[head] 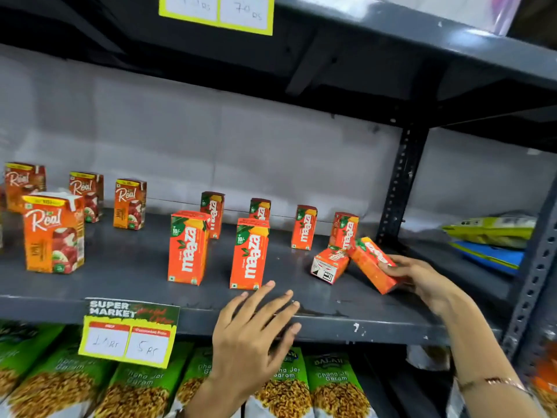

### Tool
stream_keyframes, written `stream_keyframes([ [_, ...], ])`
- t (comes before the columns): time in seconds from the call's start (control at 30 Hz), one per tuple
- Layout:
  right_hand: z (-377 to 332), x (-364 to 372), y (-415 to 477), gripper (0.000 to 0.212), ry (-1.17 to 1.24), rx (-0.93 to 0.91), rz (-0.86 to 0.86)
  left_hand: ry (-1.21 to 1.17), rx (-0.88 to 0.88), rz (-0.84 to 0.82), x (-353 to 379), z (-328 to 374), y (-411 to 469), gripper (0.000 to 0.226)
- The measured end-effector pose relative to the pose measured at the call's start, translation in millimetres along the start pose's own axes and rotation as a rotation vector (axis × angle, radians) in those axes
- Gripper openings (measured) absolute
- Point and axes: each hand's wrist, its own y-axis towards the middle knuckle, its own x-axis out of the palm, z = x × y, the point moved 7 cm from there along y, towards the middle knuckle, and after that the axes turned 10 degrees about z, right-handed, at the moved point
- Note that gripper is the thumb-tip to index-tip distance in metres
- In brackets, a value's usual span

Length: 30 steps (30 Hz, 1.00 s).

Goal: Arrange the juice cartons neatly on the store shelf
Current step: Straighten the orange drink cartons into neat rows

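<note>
Several orange Maaza juice cartons stand upright on the grey shelf, two at the front and others behind. One Maaza carton lies on its side at the right. My right hand grips a tilted Maaza carton just beside it. My left hand hovers with fingers spread at the shelf's front edge, holding nothing. Several Real juice cartons stand at the left.
A slotted upright post bounds the shelf on the right, with green and blue packets beyond it. A price tag hangs on the shelf's front lip. Green snack bags fill the shelf below.
</note>
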Motion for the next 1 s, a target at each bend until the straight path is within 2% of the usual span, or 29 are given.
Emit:
stream_keyframes([
  [0.13, -4, -14, -21, 0.048, 0.138, -0.044, 0.136, 0.030, 0.004, 0.022, 2, -1, -2, 0.024],
  [0.23, -25, -5, -48, 0.045, 0.268, -0.164, 0.217, 0.039, -0.003, 0.031, 1, -1, -2, 0.025],
  [0.37, -48, 39, -72, 0.042, 0.403, -0.290, 0.178, 0.049, 0.005, 0.025, 0, 0, -2, 0.029],
  [0.57, -48, 102, -76, 0.042, 0.282, -0.338, 0.130, 0.111, 0.018, 0.020, -4, -6, -5, 0.032],
  [0.83, -41, 107, -77, 0.045, 0.174, -0.370, 0.138, 0.149, 0.062, -0.003, -5, -11, -9, 0.032],
  [0.9, -42, 87, -71, 0.045, 0.234, -0.360, 0.204, 0.150, 0.063, 0.014, -5, -11, -9, 0.033],
  [1.0, -42, 41, -43, 0.043, 0.277, -0.286, 0.408, 0.156, 0.072, 0.029, -4, -11, -9, 0.033],
])
